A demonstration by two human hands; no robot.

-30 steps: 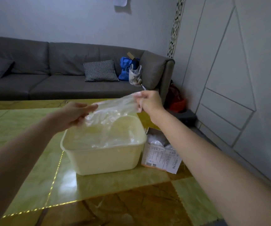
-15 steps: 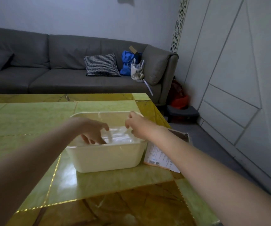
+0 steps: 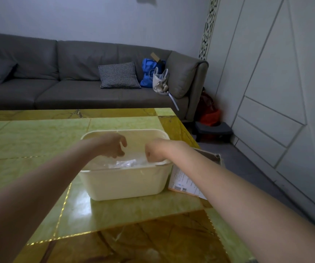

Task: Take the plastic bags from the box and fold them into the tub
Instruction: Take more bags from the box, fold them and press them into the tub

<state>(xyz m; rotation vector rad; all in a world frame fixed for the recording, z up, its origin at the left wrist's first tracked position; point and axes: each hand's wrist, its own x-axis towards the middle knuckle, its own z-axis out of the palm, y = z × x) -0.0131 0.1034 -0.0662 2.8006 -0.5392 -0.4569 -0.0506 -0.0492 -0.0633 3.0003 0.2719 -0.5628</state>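
Now both hands lower inside tub (image 3: 126, 182), plastic bags (image 3: 126, 164) settled flat

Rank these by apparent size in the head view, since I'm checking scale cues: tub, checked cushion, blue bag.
1. tub, largest, though nearest the camera.
2. checked cushion.
3. blue bag, smallest; partly hidden.

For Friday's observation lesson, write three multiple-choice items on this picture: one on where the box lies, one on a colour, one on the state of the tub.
1. Where is the cardboard box?
A. on the sofa
B. right of the tub, on the table
C. inside the tub

2. What colour is the bag on the sofa?
A. blue
B. yellow
C. pink

3. What does the tub hold?
A. nothing
B. water
C. clear plastic bags

Key: 1 B, the box touches the tub's right wall; 2 A, blue beside the checked cushion; 3 C, crinkled clear plastic shows above the rim.
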